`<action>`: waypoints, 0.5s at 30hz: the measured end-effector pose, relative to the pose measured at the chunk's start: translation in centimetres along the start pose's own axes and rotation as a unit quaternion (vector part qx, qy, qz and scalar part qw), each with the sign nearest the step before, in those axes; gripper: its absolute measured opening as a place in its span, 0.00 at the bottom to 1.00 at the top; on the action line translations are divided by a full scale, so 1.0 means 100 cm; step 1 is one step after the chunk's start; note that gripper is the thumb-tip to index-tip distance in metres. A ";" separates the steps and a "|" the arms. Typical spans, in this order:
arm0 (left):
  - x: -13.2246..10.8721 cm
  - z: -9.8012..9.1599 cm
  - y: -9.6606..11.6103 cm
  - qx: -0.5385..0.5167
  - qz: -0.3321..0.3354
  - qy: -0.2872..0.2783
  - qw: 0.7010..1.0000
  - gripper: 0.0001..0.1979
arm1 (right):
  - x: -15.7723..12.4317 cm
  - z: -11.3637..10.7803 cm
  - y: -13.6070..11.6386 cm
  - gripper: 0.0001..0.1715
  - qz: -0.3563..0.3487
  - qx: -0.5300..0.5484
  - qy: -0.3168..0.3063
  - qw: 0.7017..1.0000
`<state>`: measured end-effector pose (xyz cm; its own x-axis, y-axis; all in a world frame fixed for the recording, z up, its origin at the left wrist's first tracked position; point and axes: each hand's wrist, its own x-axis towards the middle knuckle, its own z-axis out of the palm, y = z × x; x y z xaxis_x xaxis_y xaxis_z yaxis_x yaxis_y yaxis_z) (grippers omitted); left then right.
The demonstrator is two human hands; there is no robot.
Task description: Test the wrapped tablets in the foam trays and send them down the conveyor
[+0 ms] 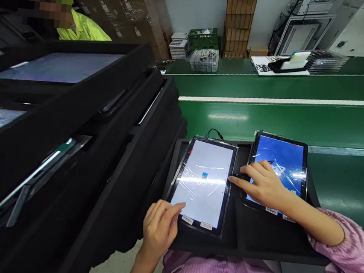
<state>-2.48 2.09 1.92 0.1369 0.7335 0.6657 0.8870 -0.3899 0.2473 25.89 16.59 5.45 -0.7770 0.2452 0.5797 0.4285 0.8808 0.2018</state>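
A tablet (201, 198) with a mostly white screen and a small icon in its middle lies in a black foam tray (231, 240). At its lower left corner is my left hand (160, 226), with loosely bent fingers and one fingertip over the screen. My right hand (265, 185) reaches across a second tablet (283, 150), whose screen is blue. Its fingers are pinched together at the first tablet's right edge, around a small dark piece I cannot make out. Both tablets have clear film on top and white labels along the lower edge.
Stacked black foam trays (109, 155) holding more tablets rise close on the left. A black cable (214, 132) loops behind the first tablet. Beyond runs a green work surface (283, 120), with a green crate (203, 37) at the back. A person in a yellow top (86, 28) is at upper left.
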 end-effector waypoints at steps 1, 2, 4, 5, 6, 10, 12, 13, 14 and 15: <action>0.000 0.000 0.000 0.003 0.001 0.000 1.000 0.09 | 0.000 -0.001 0.000 0.18 -0.002 0.003 0.001 1.000; 0.000 -0.001 0.000 0.002 0.000 0.002 1.000 0.09 | 0.001 -0.001 -0.001 0.19 -0.004 0.005 0.001 1.000; -0.003 -0.002 -0.001 -0.014 -0.005 0.013 1.000 0.06 | 0.001 -0.002 -0.001 0.20 -0.006 0.008 0.001 1.000; -0.006 -0.003 -0.001 -0.026 -0.005 0.025 0.999 0.03 | 0.001 -0.003 -0.001 0.21 -0.007 0.010 0.000 1.000; -0.009 -0.003 -0.002 -0.039 -0.005 0.041 0.998 0.01 | 0.001 -0.003 -0.001 0.21 -0.007 0.011 -0.001 1.000; -0.016 -0.005 -0.005 -0.052 -0.028 0.078 0.995 0.12 | 0.001 -0.004 -0.001 0.20 -0.009 0.014 -0.017 1.000; -0.015 -0.005 -0.006 -0.046 -0.042 0.062 0.996 0.12 | 0.001 -0.004 -0.002 0.19 -0.011 0.014 -0.023 1.000; -0.014 -0.005 -0.006 -0.046 -0.042 0.051 0.997 0.13 | 0.001 -0.004 -0.002 0.19 -0.011 0.014 -0.024 1.000; -0.013 -0.005 -0.006 -0.047 -0.039 0.040 0.997 0.16 | 0.001 -0.004 -0.002 0.18 -0.012 0.014 -0.024 1.000; -0.011 -0.004 -0.005 -0.044 -0.039 0.029 0.998 0.18 | 0.001 -0.004 -0.003 0.18 -0.012 0.015 -0.025 1.000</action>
<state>-3.30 1.24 1.36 0.0404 0.7310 0.6812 0.8514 -0.3820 0.3594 25.83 16.22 5.79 -0.8095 0.2436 0.5342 0.3964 0.8979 0.1914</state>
